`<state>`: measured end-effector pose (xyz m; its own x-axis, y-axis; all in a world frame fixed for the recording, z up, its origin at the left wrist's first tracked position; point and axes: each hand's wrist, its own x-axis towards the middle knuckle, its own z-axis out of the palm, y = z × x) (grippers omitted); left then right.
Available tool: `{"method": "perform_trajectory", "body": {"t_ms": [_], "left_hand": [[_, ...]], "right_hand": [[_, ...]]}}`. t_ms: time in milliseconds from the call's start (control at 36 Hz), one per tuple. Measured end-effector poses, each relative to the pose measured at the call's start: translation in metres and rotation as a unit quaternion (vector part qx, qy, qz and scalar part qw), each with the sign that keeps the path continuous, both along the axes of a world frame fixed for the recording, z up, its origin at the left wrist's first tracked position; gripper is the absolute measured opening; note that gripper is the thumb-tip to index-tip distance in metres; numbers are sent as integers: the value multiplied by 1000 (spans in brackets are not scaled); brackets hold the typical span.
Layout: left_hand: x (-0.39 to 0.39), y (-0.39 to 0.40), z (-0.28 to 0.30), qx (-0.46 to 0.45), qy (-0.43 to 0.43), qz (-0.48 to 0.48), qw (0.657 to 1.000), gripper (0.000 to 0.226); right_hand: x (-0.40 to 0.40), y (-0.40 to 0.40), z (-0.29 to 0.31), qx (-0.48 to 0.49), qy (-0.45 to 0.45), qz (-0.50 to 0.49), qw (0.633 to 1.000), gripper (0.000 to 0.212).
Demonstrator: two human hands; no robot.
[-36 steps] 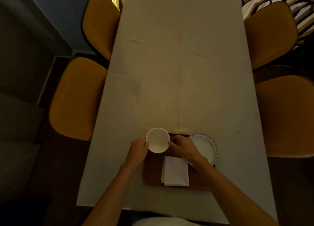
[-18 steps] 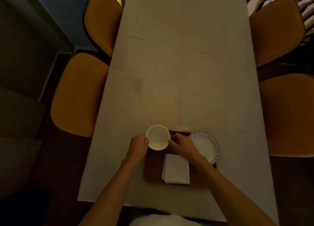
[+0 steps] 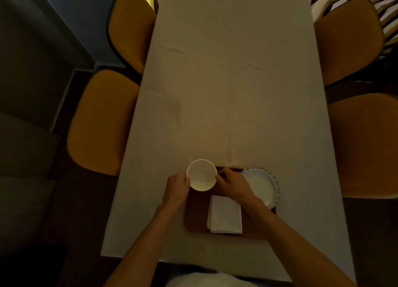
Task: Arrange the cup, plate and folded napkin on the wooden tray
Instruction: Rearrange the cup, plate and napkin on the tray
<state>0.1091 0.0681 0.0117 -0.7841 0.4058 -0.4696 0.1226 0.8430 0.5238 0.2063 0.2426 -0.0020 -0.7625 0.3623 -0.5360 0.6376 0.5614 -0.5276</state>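
Little shift from a second ago: cup (image 3: 201, 175) in the same spot between both hands, over the far-left corner of the tray (image 3: 197, 213), far rim overhanging onto the tablecloth (image 3: 232, 92). Cannot tell whether lifted or resting.

Left hand (image 3: 177, 186) curled against the cup's left wall, fingers mostly hidden behind it. Right hand (image 3: 232, 184) pressed to the right wall, fingertips bent inward. Both closed on the cup, a two-sided clasp.

Folded napkin (image 3: 225, 214) flat on the tray, near side, just right of centre, partly under the right forearm. Plate (image 3: 261, 186) at the far-right corner, edge hanging past the tray's right side.

Handling, judged: cup looks ceramic, stiff, smooth, likely slick and chip-prone; best held by opposite walls just under the rim, as now. Plate equally fragile, fluted rim gives purchase; lift from the edge. Napkin light and soft, prone to unfolding; slide flat or pinch the folded edge.
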Motion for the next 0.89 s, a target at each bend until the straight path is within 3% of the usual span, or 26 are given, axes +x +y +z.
{"method": "perform_trajectory", "body": {"t_ms": [472,583,694,889], "left_hand": [[-2,-3,4,29,-28,80,996,26],[1,-1,13,-18,-6,103,994,25],[6,8,29,-68,65,46,995,18],[29,26,40,-37,171,-66,982,16]], "right_hand": [[6,5,14,11,-3,21,1000,30],[9,10,25,59,13,28,998,21],[13,15,36,136,44,42,989,19],[32,25,48,265,115,103,952,23]]}}
